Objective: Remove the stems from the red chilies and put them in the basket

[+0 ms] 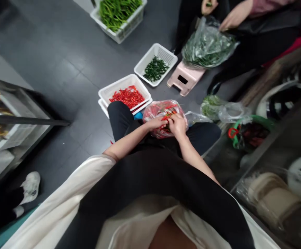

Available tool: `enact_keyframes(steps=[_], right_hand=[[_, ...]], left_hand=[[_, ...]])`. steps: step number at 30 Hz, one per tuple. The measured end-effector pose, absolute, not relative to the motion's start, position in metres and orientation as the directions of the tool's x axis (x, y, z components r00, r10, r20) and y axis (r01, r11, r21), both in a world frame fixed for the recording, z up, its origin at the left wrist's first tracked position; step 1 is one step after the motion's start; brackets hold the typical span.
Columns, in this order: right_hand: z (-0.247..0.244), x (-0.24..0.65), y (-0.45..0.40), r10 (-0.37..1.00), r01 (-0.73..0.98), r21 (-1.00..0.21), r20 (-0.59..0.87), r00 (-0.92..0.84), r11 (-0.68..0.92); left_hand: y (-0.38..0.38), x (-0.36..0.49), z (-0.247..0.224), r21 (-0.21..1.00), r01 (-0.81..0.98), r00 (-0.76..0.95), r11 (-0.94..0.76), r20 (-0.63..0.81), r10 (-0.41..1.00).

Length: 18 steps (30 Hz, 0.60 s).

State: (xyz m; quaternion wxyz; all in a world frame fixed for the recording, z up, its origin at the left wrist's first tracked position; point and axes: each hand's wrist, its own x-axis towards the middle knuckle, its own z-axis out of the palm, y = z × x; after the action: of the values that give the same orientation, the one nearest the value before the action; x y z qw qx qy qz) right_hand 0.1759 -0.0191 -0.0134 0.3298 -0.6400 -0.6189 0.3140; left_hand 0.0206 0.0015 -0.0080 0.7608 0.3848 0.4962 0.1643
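A clear plastic bag [150,112] full of red chili peppers rests between my knees. My left hand [157,123] reaches over the bag from the left, its fingers closed on a red chili pepper [165,118]. Close beside it, my right hand [177,125] is also closed, fingertips at the chilies with green stems; what exactly it pinches is too small to make out. Just beyond my left knee, a white basket [106,92] holds a heap of loose red chilies [129,97]. It is stacked on another white basket.
A white basket of green chilies [156,69] stands farther ahead, near a pink stool [189,79] bearing a bag of green vegetables [207,48]. Another person's hands [237,15] work there. A crate of long green peppers [119,12] is at the top; shelves flank both sides.
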Motion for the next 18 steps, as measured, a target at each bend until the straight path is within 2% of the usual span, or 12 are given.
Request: enact_keyframes(steps=[2,5,7,10,12,14,18], right_hand=[[-0.014,0.180,-0.014,0.999,0.647,-0.762,-0.002,0.046,-0.031],[-0.020,0.191,-0.010,0.969,0.603,-0.758,-0.181,0.170,-0.247],[-0.024,0.195,-0.014,0.932,0.488,-0.795,-0.308,0.188,-0.361],[-0.021,0.191,-0.023,0.911,0.218,-0.884,-0.402,0.095,-0.413],[-0.014,0.182,-0.029,0.896,0.075,-0.893,-0.443,0.041,-0.445],[-0.005,0.172,-0.033,0.863,0.008,-0.864,-0.503,0.042,-0.504],[0.005,0.155,-0.037,0.730,-0.171,-0.716,-0.683,-0.031,-0.677]], left_hand=[[0.005,0.023,-0.009,0.692,0.027,0.406,0.721,-0.667,0.625],[0.011,0.023,-0.010,0.549,-0.212,0.365,0.809,-0.723,0.586],[0.014,0.019,-0.010,0.461,-0.335,0.370,0.822,-0.738,0.564],[0.016,0.015,-0.010,0.385,-0.446,0.396,0.808,-0.725,0.563],[0.016,0.015,-0.010,0.375,-0.493,0.391,0.785,-0.711,0.585],[0.014,0.018,-0.009,0.393,-0.521,0.368,0.758,-0.698,0.614],[0.012,0.024,-0.004,0.477,-0.571,0.298,0.668,-0.639,0.710]])
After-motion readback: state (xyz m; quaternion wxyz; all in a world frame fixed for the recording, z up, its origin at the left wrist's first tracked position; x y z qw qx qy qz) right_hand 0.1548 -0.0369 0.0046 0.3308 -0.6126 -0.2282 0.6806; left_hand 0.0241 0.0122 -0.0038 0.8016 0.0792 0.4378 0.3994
